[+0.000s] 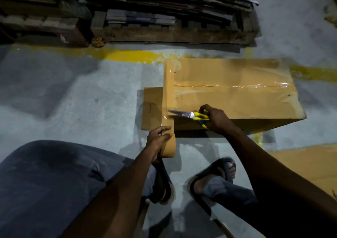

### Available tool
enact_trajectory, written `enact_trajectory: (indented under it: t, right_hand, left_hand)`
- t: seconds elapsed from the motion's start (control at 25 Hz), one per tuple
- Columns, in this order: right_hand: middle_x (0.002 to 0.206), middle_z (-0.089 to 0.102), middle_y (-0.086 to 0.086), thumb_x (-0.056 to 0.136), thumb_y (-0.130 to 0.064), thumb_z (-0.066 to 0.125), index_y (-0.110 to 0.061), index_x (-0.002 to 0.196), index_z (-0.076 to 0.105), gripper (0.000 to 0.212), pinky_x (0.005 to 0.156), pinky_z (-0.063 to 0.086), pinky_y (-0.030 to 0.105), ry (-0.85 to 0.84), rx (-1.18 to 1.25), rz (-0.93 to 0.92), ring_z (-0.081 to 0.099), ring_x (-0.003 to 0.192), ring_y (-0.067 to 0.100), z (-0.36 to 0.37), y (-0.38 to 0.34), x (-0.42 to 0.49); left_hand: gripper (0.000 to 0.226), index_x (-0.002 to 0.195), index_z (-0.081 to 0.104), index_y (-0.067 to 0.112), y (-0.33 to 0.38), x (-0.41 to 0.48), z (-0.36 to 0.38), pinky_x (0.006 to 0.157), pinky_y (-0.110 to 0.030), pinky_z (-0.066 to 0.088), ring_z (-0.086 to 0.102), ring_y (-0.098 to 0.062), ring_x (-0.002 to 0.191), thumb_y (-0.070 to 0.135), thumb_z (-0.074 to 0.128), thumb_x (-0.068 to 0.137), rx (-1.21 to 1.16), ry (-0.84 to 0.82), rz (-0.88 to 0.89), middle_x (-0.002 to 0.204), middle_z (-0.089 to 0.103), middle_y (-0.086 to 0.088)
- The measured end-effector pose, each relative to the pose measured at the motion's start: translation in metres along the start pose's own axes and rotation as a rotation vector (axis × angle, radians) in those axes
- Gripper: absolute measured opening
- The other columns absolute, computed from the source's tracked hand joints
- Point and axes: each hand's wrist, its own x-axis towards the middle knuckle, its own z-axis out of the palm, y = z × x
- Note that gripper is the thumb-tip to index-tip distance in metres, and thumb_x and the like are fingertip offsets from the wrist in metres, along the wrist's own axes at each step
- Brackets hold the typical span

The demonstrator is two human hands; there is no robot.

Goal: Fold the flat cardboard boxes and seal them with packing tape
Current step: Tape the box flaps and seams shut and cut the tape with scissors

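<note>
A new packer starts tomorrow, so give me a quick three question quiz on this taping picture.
1. True or false: the right hand holds yellow-handled scissors.
2. What does the left hand hold? A) tape roll B) marker C) knife
3. Fill in: seen from the camera, the blades meet the tape strip at the box's ____ end.

Key: 1 true; 2 A; 3 left.

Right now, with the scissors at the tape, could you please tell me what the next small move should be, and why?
Probably close the scissors to cut the tape. The left hand holds the roll, the strip runs straight to it from the left end of the box, and the right hand has the blades at that strip.
</note>
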Motion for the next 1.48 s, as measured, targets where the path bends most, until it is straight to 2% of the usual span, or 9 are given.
enact_trajectory:
  t: [0.2,0.36,0.44,0.52,0.72,0.84,1.0,1.24,1.48]
  right_hand:
    - [0.107,0.062,0.003,0.076,-0.028,0.085,-0.021,0.116,0.058,0.049,0.072,0.039,0.025,-0.331,-0.002,-0.026,0.057,0.09,0.02,0.009,0.028,-0.018]
    - [0.084,0.061,-0.006,0.07,-0.058,0.079,-0.019,0.104,0.064,0.054,0.067,0.043,0.028,-0.493,0.132,-0.04,0.057,0.077,0.012,0.006,0.029,-0.023]
    - [0.086,0.062,0.007,0.077,-0.056,0.074,-0.01,0.11,0.067,0.057,0.067,0.041,0.03,-0.496,0.161,-0.062,0.055,0.077,0.015,0.006,0.027,-0.023]
    - [0.095,0.061,0.011,0.086,-0.039,0.073,-0.009,0.111,0.066,0.04,0.071,0.04,0.031,-0.464,0.178,0.0,0.058,0.089,0.027,0.003,0.023,-0.018]
    - [0.118,0.059,0.005,0.088,-0.044,0.068,-0.018,0.129,0.06,0.048,0.088,0.045,0.034,-0.515,0.003,0.056,0.056,0.111,0.028,0.0,0.007,-0.005]
    - [0.117,0.062,0.001,0.08,-0.061,0.069,-0.029,0.129,0.06,0.059,0.065,0.051,0.029,-0.548,-0.003,0.089,0.062,0.093,0.023,0.003,-0.002,0.006]
    - [0.11,0.062,0.0,0.084,-0.05,0.071,-0.025,0.129,0.063,0.052,0.043,0.042,0.012,-0.577,-0.004,0.081,0.055,0.073,0.007,0.003,-0.012,0.02]
    - [0.126,0.06,0.002,0.078,-0.052,0.075,-0.024,0.128,0.063,0.058,0.086,0.047,0.031,-0.586,-0.024,0.073,0.055,0.105,0.019,0.008,-0.008,0.03]
    - [0.098,0.061,-0.002,0.074,-0.045,0.082,-0.021,0.112,0.07,0.046,0.075,0.039,0.027,-0.487,-0.077,0.054,0.055,0.091,0.019,0.014,-0.006,0.027]
  left_hand:
    - [0.03,0.115,0.069,0.016,0.01,-0.005,0.002,0.085,-0.031,0.047,0.054,-0.013,0.098,0.004,0.064,0.088,-0.024,-0.036,-0.043,0.11,0.062,0.002]
    - [0.018,0.099,0.072,0.017,0.004,-0.001,0.001,0.076,-0.026,0.048,0.058,-0.017,0.099,0.006,0.066,0.086,-0.019,-0.024,-0.033,0.111,0.066,-0.004]
    - [0.015,0.086,0.074,0.023,-0.001,0.003,0.0,0.087,-0.032,0.049,0.059,-0.021,0.106,0.009,0.069,0.084,-0.004,-0.034,-0.028,0.109,0.068,-0.002]
    - [0.013,0.084,0.075,0.025,-0.004,0.006,-0.002,0.098,-0.04,0.046,0.057,-0.023,0.11,0.013,0.071,0.083,0.021,-0.039,-0.042,0.11,0.067,0.0]
    - [0.013,0.09,0.074,0.019,-0.003,0.005,-0.001,0.097,-0.041,0.045,0.057,-0.024,0.104,0.008,0.069,0.084,-0.008,-0.052,-0.058,0.103,0.067,-0.002]
    - [0.014,0.091,0.074,0.015,-0.003,0.001,-0.002,0.086,-0.035,0.047,0.06,-0.019,0.09,0.004,0.067,0.085,-0.074,-0.062,-0.06,0.09,0.068,0.001]
    - [0.018,0.086,0.074,0.021,-0.004,0.002,-0.003,0.088,-0.032,0.047,0.06,-0.015,0.09,0.004,0.068,0.084,-0.061,-0.068,-0.038,0.09,0.069,0.002]
    - [0.016,0.082,0.076,0.026,-0.01,0.007,-0.003,0.094,-0.036,0.047,0.061,-0.019,0.097,0.011,0.071,0.081,-0.03,-0.07,-0.042,0.099,0.071,0.001]
    - [0.015,0.095,0.074,0.018,-0.003,0.002,-0.004,0.093,-0.037,0.046,0.057,-0.018,0.097,0.008,0.067,0.085,-0.014,-0.093,-0.041,0.1,0.066,0.003]
